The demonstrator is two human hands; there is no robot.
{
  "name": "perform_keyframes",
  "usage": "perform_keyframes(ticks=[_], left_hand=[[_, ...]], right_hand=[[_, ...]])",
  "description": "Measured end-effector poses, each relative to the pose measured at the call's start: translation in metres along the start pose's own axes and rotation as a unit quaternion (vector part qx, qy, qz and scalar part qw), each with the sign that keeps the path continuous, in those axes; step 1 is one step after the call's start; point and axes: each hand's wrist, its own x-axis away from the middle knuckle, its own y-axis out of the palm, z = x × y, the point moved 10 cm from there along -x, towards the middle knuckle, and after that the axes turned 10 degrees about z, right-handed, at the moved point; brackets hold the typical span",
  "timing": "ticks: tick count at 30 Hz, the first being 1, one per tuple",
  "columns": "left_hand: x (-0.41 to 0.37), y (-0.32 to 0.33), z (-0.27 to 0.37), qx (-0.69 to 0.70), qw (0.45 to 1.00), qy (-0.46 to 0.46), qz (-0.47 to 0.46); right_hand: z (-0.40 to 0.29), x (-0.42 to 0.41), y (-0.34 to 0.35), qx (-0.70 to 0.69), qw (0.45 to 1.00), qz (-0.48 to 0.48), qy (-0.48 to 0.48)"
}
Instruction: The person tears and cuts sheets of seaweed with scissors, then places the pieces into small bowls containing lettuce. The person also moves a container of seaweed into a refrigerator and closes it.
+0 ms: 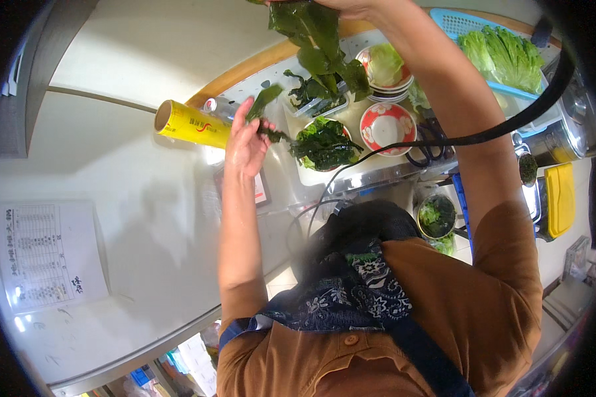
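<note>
A torn piece of dark green seaweed [264, 101] is in my left hand [248, 141], whose palm is turned up beside the food bowl. From my right hand [350, 6], largely cut off by the top edge, hangs a long wavy sheet of seaweed [318, 44]. Below it, a clear plastic container [314, 110] holds more dark seaweed. Close to my left hand stands a bowl heaped with seaweed over green lettuce [325, 146]. A red-and-white flowered bowl [388, 130] sits to its right, and a stack of similar bowls [388, 93] behind carries a lettuce leaf [383, 62].
A yellow cling-film roll [193, 121] lies at the left. Black-handled scissors [427, 144] rest by the counter's front edge. A blue basket [449, 22] of lettuce [501, 57] stands back right. A black cable [516, 124] crosses the view. Below the counter, a bin [437, 216] contains greens.
</note>
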Motion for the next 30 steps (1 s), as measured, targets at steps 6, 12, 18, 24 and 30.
perform_keyframes(ticks=[6,12,18,24,30], left_hand=[[0.004,0.079,0.028,-0.129,0.985,0.11,-0.022],[-0.008,0.073,0.009,-0.049,0.996,0.066,-0.019],[0.001,0.063,0.002,0.025,0.996,0.033,-0.081],[0.003,0.057,0.009,0.124,0.988,0.046,-0.083],[0.008,0.041,0.009,0.185,0.981,0.033,-0.045]], right_hand=[[0.018,0.01,0.029,0.104,0.993,-0.036,0.041],[0.027,0.016,0.021,0.116,0.992,0.009,0.045],[0.05,0.02,-0.005,0.1,0.988,0.077,0.089],[0.079,0.007,-0.013,-0.018,0.99,0.132,0.044],[0.085,0.009,-0.033,-0.087,0.977,0.192,0.016]])
